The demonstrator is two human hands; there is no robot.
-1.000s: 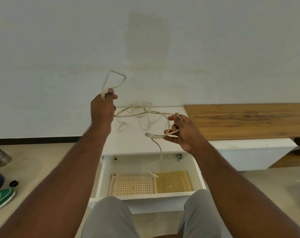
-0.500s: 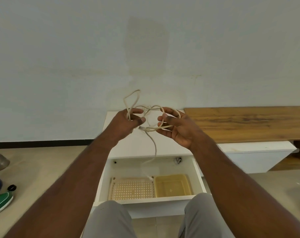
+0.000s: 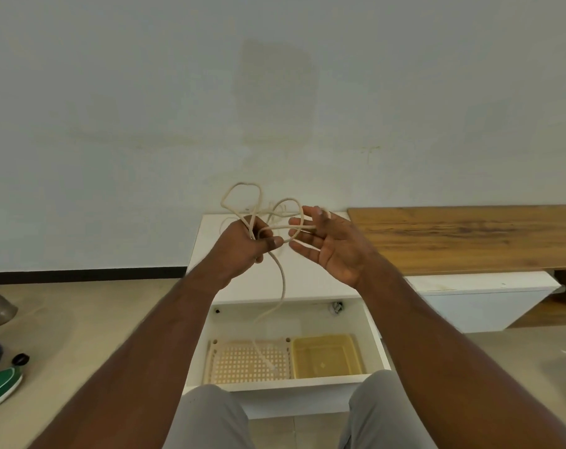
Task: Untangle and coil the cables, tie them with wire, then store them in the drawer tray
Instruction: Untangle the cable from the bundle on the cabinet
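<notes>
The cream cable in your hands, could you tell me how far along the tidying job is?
Done: the drawer is open, with the perforated tray waiting. In hand: the left hand grips loose loops of the cable while the right hand supports a strand on straight fingers; one end dangles over the tray. Left: finishing the coil, tying, storing.

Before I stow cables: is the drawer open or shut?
Open: the drawer is pulled out, showing the perforated tray and yellow tray inside.

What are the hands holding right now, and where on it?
The left hand grips the cream cable where its loops gather; strands drape over the right hand fingers.
</notes>
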